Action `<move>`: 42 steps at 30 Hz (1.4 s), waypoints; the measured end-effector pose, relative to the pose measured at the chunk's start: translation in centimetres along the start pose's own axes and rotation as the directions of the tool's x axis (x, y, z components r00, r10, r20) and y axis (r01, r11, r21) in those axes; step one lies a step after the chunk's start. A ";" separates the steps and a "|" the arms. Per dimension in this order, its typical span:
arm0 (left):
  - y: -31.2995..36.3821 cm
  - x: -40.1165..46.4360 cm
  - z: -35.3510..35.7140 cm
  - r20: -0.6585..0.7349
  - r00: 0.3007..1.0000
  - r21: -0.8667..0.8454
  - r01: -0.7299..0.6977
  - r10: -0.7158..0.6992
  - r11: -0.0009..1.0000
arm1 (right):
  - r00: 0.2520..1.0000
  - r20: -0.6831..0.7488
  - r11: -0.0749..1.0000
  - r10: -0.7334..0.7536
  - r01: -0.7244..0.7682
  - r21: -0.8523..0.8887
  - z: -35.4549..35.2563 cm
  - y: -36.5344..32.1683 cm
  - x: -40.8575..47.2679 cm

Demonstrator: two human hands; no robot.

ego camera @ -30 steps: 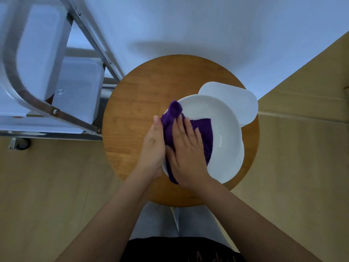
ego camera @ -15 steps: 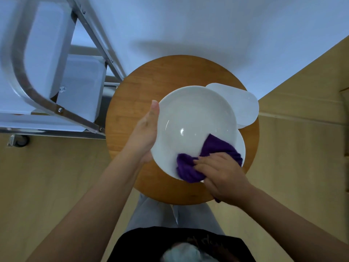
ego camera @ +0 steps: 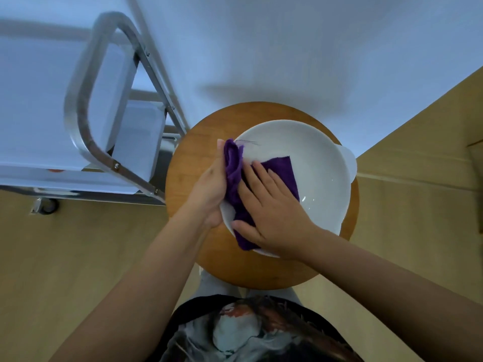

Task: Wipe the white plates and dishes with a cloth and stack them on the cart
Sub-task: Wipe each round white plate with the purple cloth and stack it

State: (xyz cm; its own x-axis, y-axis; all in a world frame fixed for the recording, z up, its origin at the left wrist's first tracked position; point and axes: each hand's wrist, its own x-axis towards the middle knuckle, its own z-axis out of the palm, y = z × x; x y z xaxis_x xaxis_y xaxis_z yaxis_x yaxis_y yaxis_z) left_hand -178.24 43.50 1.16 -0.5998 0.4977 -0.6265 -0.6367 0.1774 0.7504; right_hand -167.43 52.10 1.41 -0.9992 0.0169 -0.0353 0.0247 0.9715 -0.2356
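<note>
Right hand (ego camera: 271, 205) flat, pressing cloth (ego camera: 281, 169); left hand (ego camera: 209, 189) gripping plate (ego camera: 313, 168) rim.

A round wooden table (ego camera: 188, 163) stands on the pale wood floor (ego camera: 78, 257); a white dish (ego camera: 349, 163) lies on it, mostly hidden under a big plate (ego camera: 313, 163).

No legible text, label, brand, number or sign appears anywhere in view. The shirt (ego camera: 243, 333) at the bottom edge carries a printed graphic, but no lettering can be made out on it. The cart (ego camera: 86, 126) shows a small orange mark on its near edge, too blurred to read.
</note>
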 end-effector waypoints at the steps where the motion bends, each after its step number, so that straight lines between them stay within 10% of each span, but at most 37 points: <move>1: 0.3 -0.3 0.0 0.013 1.000 -0.003 -0.001 0.001 1.000 | 1.000 -0.017 0.999 -0.019 0.018 -0.044 -0.4 0.0 0.5; 7: 2.6 -1.4 -1.1 0.020 0.998 0.052 -0.068 0.067 0.996 | 0.971 0.006 0.954 -0.239 0.236 -0.184 -3.5 2.0 3.3; 14: 3.9 -3.0 -2.3 -0.062 0.982 0.080 -0.175 0.181 0.981 | 0.990 -0.088 0.968 -0.109 0.085 -0.238 -7.1 4.8 2.7; 28: 5.0 -3.0 -0.7 -0.289 0.957 -0.252 -0.048 -0.027 0.967 | 0.984 0.002 0.935 0.176 -0.167 0.312 -2.6 -4.3 0.4; 33: 6.6 -3.3 -0.7 -0.271 0.962 -0.236 -0.026 -0.040 0.972 | 0.929 -0.306 0.946 0.208 -0.112 0.304 -3.9 -5.3 0.8; 35: 7.6 -3.8 -0.8 -0.113 0.993 -0.231 -0.059 0.033 0.971 | 0.872 -0.314 0.828 0.374 -0.162 0.537 -6.1 -4.1 1.1; 37: 8.5 -4.1 -1.2 0.020 0.991 -0.142 -0.130 0.134 0.981 | 0.808 -0.137 0.489 0.572 -0.202 0.849 -8.8 -2.5 1.2; 40: 7.7 -2.7 -2.2 -0.144 0.950 0.119 -0.260 0.276 0.958 | 0.831 -0.005 0.049 0.556 -0.027 0.998 -11.3 -0.5 0.7; 42: 6.9 -2.1 -2.5 -0.157 0.973 -0.034 -0.178 0.171 0.983 | 0.864 -0.006 -0.102 0.504 0.066 0.993 -11.6 0.0 0.4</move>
State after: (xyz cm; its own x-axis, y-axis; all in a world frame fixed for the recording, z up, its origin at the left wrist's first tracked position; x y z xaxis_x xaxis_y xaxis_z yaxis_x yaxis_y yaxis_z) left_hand -182.56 41.50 7.11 -0.7681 0.3816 -0.5143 -0.5359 0.0567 0.8424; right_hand -168.13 54.85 12.71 -0.8506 0.5058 -0.1439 -0.0381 -0.3322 -0.9424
